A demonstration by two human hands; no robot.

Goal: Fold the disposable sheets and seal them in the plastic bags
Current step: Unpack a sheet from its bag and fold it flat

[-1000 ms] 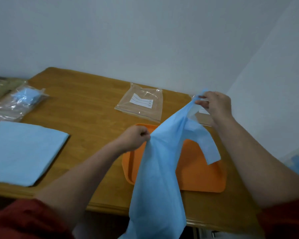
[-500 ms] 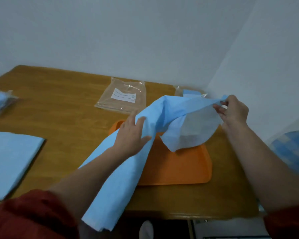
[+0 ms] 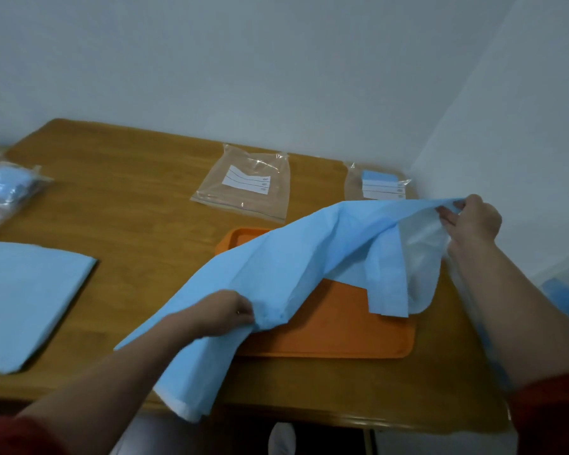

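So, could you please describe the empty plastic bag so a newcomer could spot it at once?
On the wooden table, find the orange tray. Just beyond its far left corner lies the empty bag, flat, with a white lined label. Unlike the corner bag to its right, it holds nothing blue.

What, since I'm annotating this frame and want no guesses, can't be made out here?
- Head view: middle of the orange plastic tray, covered by the light blue disposable sheet.
- Head view: writing on the clear plastic bag, on its white label, too small.
- Head view: left hand, fingers' ends buried in sheet folds.
- Head view: filled plastic bag, cut off by the left edge.
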